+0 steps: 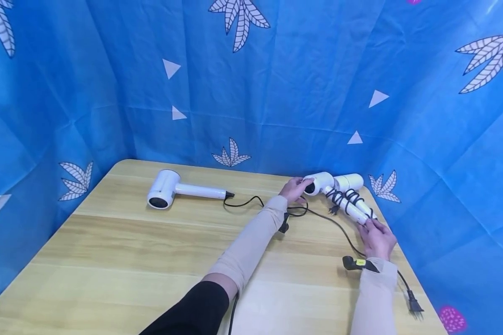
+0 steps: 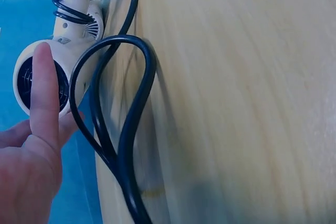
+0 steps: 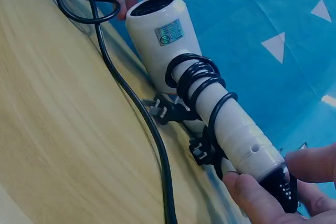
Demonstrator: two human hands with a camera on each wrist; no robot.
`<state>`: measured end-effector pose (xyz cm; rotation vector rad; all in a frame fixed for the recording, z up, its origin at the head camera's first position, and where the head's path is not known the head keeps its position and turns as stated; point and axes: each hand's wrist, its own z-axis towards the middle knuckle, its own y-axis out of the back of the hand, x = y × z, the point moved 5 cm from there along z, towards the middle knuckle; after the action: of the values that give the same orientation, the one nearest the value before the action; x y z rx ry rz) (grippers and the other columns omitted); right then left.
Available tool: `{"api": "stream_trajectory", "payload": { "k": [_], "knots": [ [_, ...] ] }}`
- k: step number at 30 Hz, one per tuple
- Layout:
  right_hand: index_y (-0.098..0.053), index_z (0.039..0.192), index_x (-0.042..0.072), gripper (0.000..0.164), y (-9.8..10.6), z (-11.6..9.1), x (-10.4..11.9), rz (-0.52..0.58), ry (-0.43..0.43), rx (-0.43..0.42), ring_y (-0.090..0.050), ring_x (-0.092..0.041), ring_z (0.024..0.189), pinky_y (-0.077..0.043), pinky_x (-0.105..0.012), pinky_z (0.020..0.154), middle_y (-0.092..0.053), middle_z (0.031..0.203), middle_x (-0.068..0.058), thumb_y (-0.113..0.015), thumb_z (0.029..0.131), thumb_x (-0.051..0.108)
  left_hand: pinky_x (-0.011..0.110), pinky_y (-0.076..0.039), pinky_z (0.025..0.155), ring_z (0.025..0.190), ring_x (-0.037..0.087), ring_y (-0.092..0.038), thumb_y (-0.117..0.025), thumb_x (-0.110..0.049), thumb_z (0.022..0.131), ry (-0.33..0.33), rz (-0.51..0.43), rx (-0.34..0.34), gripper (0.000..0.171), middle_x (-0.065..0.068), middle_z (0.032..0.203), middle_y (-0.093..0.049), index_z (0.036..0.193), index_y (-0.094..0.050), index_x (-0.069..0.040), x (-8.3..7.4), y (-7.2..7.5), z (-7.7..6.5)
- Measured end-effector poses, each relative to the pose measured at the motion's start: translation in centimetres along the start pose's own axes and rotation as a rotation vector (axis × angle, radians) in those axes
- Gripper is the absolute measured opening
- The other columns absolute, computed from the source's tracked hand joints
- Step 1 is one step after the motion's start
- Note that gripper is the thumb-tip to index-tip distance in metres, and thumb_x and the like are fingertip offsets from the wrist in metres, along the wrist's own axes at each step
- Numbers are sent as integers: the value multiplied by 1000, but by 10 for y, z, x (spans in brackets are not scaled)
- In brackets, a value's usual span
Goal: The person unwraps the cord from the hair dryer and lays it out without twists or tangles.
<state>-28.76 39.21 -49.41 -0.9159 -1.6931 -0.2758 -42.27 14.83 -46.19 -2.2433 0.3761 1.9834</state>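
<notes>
At the back right lies a white hair dryer (image 1: 324, 179) with its black cord wound round the handle. My left hand (image 1: 294, 190) touches its round end, one straight finger (image 2: 44, 93) lying across the dark grille. My right hand (image 1: 377, 238) pinches the handle's black end between thumb and fingers, seen closely in the right wrist view. Right behind it lies a second white hair dryer (image 1: 350, 181), its handle also wrapped in cord. In the right wrist view the front dryer mostly hides it.
A third white hair dryer (image 1: 164, 188) lies at the back left. A loose black cord (image 1: 339, 228) loops past my left hand and runs under my right wrist; a plug (image 1: 414, 304) lies near the right edge. Blue curtains (image 1: 251, 93) stand behind the wooden table (image 1: 130, 260).
</notes>
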Motion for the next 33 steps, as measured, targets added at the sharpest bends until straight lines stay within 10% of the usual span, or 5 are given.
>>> {"api": "stream_trajectory", "payload": {
  "k": [7, 18, 33],
  "knots": [
    [-56, 142, 0, 48, 0, -6, 6, 161, 10, 3, -74, -9, 81, -57, -30, 98, -62, 108, -4, -66, 96, -4, 54, -59, 101, 118, 49, -67, -59, -44, 102, -37, -108, -13, 58, 25, 145, -54, 141, -52, -2, -3, 3, -5],
    [-53, 143, -1, 51, -19, -13, 12, 206, -8, 52, -70, -19, 115, -57, -29, 100, -52, 138, -14, -68, 94, -5, 49, -63, 93, 123, 38, -65, -65, -45, 98, -78, -169, -44, 65, 23, 140, -59, 145, -52, -3, -1, 23, 1],
    [-62, 133, -8, 44, -43, -38, 37, 197, 127, 122, -77, -13, 77, -62, -28, 83, -71, 89, -2, -72, 90, -8, 50, -60, 100, 87, 23, -73, -69, -48, 96, -63, -282, -76, 56, 15, 119, -62, 125, -51, -3, -17, 72, -25]
  ]
}}
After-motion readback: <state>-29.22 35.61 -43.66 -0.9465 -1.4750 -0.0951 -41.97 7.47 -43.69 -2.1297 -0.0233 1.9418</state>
